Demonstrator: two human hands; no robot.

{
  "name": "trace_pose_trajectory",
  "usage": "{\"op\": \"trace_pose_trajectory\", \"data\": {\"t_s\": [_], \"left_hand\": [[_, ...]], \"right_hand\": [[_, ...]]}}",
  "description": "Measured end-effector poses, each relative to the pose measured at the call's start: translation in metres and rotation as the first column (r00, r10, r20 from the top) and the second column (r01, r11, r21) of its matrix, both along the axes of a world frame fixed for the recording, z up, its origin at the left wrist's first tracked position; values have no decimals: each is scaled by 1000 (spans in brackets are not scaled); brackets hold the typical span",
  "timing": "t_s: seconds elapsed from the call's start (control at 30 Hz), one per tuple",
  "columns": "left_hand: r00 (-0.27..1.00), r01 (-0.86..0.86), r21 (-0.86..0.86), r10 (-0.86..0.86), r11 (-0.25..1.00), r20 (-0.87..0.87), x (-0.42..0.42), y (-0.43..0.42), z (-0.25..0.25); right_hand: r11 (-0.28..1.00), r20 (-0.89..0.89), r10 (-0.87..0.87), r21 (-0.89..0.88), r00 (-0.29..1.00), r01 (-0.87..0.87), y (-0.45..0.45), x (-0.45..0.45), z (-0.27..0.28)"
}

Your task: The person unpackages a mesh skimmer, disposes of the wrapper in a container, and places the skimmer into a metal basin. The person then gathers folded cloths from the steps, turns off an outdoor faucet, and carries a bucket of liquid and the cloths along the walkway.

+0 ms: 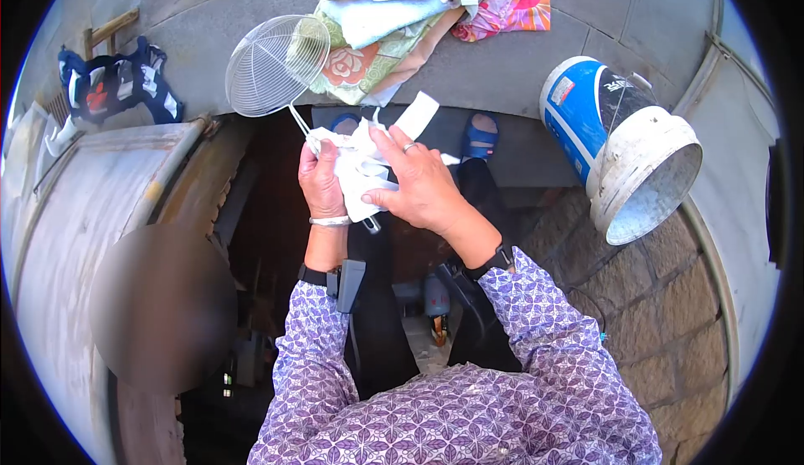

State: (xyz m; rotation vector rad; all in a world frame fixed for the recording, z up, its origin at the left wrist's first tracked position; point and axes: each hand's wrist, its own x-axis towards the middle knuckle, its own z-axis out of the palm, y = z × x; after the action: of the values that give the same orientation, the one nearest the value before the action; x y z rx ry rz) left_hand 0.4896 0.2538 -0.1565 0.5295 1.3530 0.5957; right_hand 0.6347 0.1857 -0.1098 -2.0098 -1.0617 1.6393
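Wire strainer (278, 64) held by its cloth-covered handle

The round mesh head shows over the near edge of the grey slab (494, 75), overlapping the left side of the folded fabrics (385, 25) in view; whether it touches them I cannot tell. Its handle runs back into a bunched white cloth (358, 187). The left hand (322, 182) is closed around the cloth just below the mesh, apparently with the handle inside. The right hand (427, 188) lies over the other side, fingers slightly spread, thumb bent in to pinch a fold; whether it also presses the handle is hidden.

The step in hand looks like wiping or wrapping the handle, which of the two is unclear. The next move seems to call for a firm left hold, so the mesh does not swing, and for the right fingers to gather the loose strip jutting beyond them
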Motion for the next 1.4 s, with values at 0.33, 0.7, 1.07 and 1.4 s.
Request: {"op": "trace_pose_trajectory", "data": {"t_s": [0.33, 0.7, 1.07, 1.4], "left_hand": [[1000, 15, -75, -14, 997, 18, 2, -7, 3], [988, 26, -279, 18, 960, 153, 2, 7, 3], [992, 105, -181, -90, 978, 90, 20, -22, 26], [891, 452, -9, -451, 892, -51, 42, -61, 21]], "right_hand": [[949, -202, -305, 19, 931, 315, -31, -18, -34], [954, -267, -300, -56, 916, 296, -27, -17, -13], [933, -216, -352, -2, 911, 360, -51, -9, -18], [723, -679, -663, -470, 315, 507, -78, -11, 1]]}}
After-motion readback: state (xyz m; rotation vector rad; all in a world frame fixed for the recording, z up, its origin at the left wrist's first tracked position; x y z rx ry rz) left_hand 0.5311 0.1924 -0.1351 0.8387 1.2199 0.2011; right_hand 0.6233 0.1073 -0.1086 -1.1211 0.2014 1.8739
